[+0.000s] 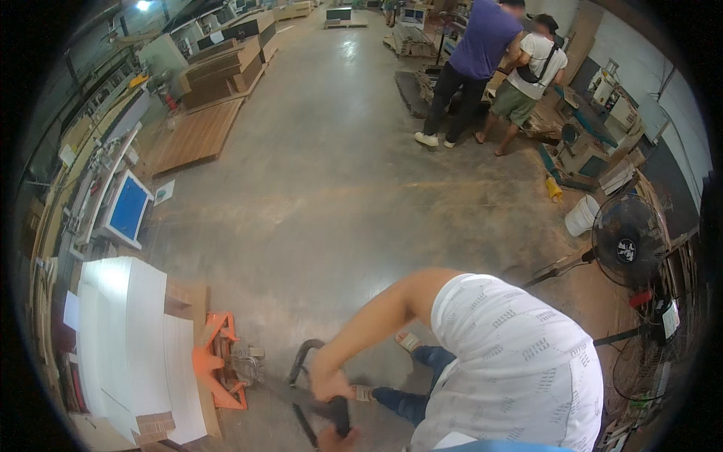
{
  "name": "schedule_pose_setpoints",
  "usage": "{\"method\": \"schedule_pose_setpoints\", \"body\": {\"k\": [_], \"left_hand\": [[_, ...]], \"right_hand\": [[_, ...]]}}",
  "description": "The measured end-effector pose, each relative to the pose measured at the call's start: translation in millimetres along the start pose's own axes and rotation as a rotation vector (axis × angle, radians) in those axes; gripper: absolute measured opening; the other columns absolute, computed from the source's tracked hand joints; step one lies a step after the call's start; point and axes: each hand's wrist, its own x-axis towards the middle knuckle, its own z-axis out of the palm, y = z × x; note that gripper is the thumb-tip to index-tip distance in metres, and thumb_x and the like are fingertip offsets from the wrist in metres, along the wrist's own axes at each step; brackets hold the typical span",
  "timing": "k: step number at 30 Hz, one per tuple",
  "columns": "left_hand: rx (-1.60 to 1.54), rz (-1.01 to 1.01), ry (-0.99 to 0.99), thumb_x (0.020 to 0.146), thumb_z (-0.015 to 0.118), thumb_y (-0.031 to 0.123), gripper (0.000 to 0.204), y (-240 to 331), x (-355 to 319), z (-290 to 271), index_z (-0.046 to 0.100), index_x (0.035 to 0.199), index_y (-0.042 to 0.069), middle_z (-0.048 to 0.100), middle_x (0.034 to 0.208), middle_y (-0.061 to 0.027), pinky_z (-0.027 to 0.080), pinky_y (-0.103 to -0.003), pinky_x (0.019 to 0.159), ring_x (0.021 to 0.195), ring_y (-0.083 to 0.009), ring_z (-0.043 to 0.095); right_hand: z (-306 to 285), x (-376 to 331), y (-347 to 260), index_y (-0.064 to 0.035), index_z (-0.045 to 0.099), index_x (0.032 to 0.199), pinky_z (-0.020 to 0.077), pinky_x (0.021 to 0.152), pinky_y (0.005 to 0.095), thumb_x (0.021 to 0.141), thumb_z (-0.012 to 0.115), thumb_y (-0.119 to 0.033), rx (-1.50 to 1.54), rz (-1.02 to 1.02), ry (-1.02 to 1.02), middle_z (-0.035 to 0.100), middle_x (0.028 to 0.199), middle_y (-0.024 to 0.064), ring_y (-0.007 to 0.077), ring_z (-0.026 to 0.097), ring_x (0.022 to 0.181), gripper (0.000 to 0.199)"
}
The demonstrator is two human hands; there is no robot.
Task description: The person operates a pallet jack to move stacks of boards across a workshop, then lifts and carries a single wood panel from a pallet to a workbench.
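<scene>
While the person in a thin white shirt [520, 361] with small grey marks leans over, both bare hands are at the black handle [343, 413] of an orange pallet truck [213, 361]. The right hand [331, 383] is clenched on this handle, which is bent in a smooth loop; the left hand [337, 439] touches its lower end, but it is blurred and cut by the lower edge, so I cannot tell how its fingers are. The truck, of painted metal with angular legs, stands on the left, just beside a tall stack of flat, white boards [124, 324] with straight edges. The concrete floor [324, 188] is grey, smooth and a little shiny. Farther along lies a low platform of brown wooden slats [197, 137]. On the right, a round black fan [626, 233] with a wire cage stands near a white bucket [583, 215], and beyond these two co-workers [482, 38] stand close together.
</scene>
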Motion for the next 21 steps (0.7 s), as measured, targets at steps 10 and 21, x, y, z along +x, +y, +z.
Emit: {"method": "schedule_pose_setpoints", "body": {"k": [10,21], "left_hand": [[-0.09,-0.033,-0.033,0.081,0.07,0.049,0.05,59.8,108.5,214.8,0.069,0.092,0.001,0.071,0.085,-0.021,0.054,-0.047,0.076,0.085,-0.0417,0.069],[-0.16,0.088,0.078,0.081,0.068,0.041,0.037,63.8,-37.0,-91.2,0.068,0.089,0.005,0.067,0.076,-0.0195,0.051,-0.046,0.067,0.076,-0.0397,0.066]], "right_hand": [[263.1,3.9,69.2,-0.0078,0.069,0.08,0.0556,0.07,0.0495,0.066,0.071,-0.016,-0.043,0.219,0.043,0.071,0.078,0.0145,0.038,0.069,0.08,0.017],[-22.7,-15.1,-6.4,0.0002,0.068,0.07,0.0515,0.064,0.0495,0.056,0.077,-0.032,-0.002,-0.004,0.205,0.067,0.072,0.0179,0.0402,0.066,0.073,0.036]]}}
